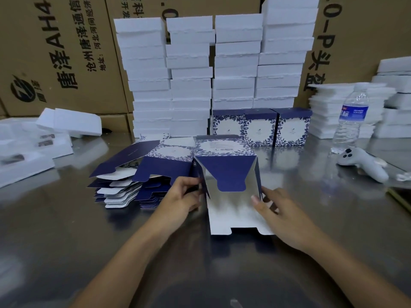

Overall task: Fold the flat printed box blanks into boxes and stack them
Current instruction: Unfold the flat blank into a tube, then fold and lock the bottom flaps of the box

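- One half-folded box [224,170] stands near centre on the steel table [66,230].
- Left hand [182,196] pinches its left flap; right hand [280,216] grips its right wall, thumb inside.
- Flat blanks [124,187] are piled just left.
- Three finished boxes [260,130] stand farther back.

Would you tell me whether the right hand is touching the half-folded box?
Touching: the head view shows the right hand with its thumb on the white inner panel of the half-folded box.
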Demonstrator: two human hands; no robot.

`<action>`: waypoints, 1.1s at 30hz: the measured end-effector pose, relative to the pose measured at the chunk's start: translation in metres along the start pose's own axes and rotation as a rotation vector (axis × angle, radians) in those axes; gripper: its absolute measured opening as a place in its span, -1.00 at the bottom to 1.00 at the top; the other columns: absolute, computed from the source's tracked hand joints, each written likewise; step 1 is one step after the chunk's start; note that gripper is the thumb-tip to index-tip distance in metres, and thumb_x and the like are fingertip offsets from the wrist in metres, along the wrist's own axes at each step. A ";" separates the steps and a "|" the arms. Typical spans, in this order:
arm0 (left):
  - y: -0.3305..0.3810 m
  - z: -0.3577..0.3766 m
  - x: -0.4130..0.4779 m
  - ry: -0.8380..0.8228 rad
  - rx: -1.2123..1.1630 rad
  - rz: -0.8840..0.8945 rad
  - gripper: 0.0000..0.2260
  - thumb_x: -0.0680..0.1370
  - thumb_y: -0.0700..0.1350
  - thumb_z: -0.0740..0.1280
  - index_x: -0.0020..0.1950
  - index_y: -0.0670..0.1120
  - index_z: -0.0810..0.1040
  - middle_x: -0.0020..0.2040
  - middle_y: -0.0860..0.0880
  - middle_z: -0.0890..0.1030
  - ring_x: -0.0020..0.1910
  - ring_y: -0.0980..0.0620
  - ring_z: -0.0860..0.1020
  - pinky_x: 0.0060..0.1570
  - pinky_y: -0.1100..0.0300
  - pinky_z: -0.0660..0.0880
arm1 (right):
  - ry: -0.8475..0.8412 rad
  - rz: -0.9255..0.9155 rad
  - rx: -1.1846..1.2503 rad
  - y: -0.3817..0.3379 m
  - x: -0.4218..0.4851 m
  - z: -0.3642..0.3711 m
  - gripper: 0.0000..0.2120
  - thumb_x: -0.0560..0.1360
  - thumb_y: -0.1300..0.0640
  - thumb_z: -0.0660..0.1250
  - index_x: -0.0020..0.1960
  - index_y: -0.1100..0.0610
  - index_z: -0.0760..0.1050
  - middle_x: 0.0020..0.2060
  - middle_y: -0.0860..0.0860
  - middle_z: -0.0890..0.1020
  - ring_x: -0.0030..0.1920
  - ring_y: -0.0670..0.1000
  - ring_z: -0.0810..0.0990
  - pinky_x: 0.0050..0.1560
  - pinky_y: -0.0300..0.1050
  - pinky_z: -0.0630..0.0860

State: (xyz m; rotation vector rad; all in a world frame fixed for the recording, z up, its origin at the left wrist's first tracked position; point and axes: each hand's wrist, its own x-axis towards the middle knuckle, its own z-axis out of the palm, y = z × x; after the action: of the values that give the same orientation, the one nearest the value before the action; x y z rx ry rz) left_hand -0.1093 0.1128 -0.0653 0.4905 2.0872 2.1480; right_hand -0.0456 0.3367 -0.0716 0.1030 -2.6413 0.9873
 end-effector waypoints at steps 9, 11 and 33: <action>-0.009 -0.004 -0.004 -0.221 0.214 0.137 -0.31 0.48 -0.34 0.38 0.26 0.41 0.26 0.38 0.36 0.27 0.34 0.10 0.40 0.21 0.30 0.45 | 0.058 -0.050 0.214 -0.006 -0.001 0.001 -0.30 0.40 -0.37 -0.01 0.50 -0.25 -0.05 0.24 -0.31 0.44 0.24 -0.35 0.37 0.13 -0.29 0.29; -0.010 -0.005 -0.004 -0.235 0.220 0.139 -0.26 0.46 -0.30 0.42 0.23 0.50 0.25 0.31 0.47 0.29 0.32 0.13 0.43 0.16 0.37 0.46 | 0.054 -0.050 0.229 -0.005 -0.001 0.002 -0.32 0.40 -0.38 -0.02 0.49 -0.28 -0.03 0.21 -0.37 0.42 0.16 -0.49 0.35 0.08 -0.45 0.28; -0.003 0.002 -0.007 0.152 0.270 0.264 -0.42 0.39 -0.10 0.51 0.35 0.09 0.37 0.22 0.20 0.54 0.12 0.08 0.58 -0.03 0.30 0.54 | 0.269 -0.017 0.461 -0.015 0.000 0.004 -0.39 0.43 -0.29 0.05 -0.19 0.25 0.52 -0.21 0.00 0.64 -0.22 -0.07 0.55 -0.03 0.03 0.49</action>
State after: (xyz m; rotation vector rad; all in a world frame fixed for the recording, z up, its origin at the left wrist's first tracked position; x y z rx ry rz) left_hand -0.1020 0.1128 -0.0689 0.6847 2.5450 2.0999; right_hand -0.0442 0.3228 -0.0656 0.0880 -2.1309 1.4734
